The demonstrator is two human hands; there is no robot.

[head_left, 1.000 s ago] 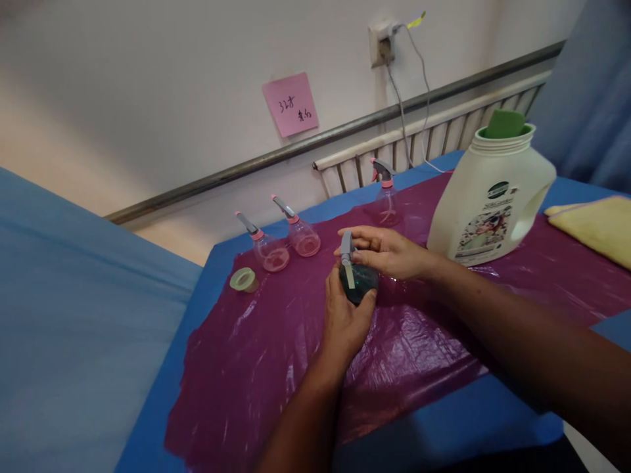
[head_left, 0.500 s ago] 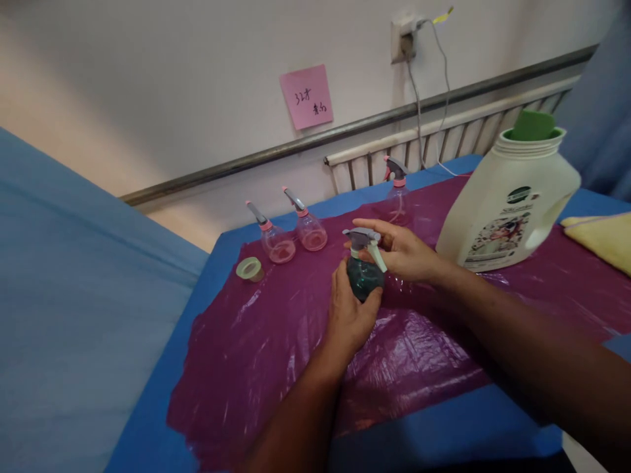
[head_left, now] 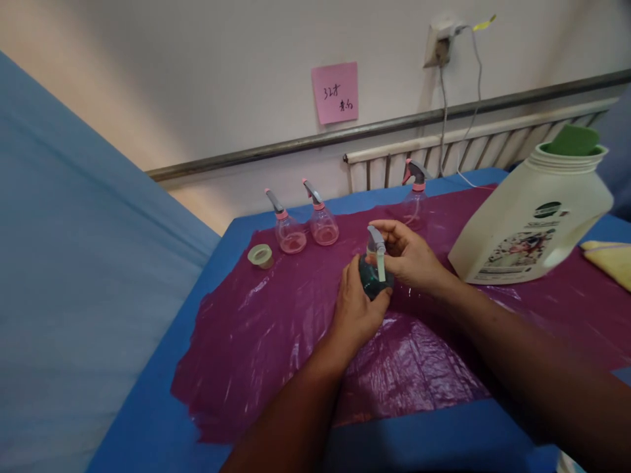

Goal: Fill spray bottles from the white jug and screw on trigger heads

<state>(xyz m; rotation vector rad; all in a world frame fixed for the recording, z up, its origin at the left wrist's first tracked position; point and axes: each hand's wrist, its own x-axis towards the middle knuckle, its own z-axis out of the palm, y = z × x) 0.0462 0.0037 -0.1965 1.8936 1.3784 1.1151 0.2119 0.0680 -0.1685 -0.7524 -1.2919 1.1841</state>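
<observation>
The desk point(head_left: 162, 374) is finished in blue and is set against a pale wall point(head_left: 236, 79). Most of its top is covered by a purple plastic sheet point(head_left: 266, 348), wrinkled and glossy; blue is left exposed along the left, near and far edges.

The green spray bottle point(head_left: 371, 281) is located near the middle of the sheet, roughly upright. Its body is gripped by the left hand point(head_left: 359, 302), fingers and thumb wrapped around it. The sprayer head point(head_left: 376, 240) is grasped at its base by the fingers of the right hand point(head_left: 413, 257). Whether the bottle is supported by the sheet cannot be told.

Toward the far edge, two pink-collared bottles point(head_left: 291, 238) are placed side by side, each with pink liquid at the bottom. A third pink-collared bottle point(head_left: 418, 197) is positioned beyond the right hand. A small cup point(head_left: 260, 255) is set at the left. At the right, a large cream jug point(head_left: 522, 230) is placed, with a green piece point(head_left: 574, 140) seated in its mouth; a yellow cloth point(head_left: 611, 263) is partly cut off by the frame.

A pink note point(head_left: 336, 93) is fixed to the wall above a horizontal pipe point(head_left: 296, 144). Two cables point(head_left: 479, 72) are connected at an outlet point(head_left: 436, 46). The left side is screened by a blue curtain point(head_left: 73, 263).
</observation>
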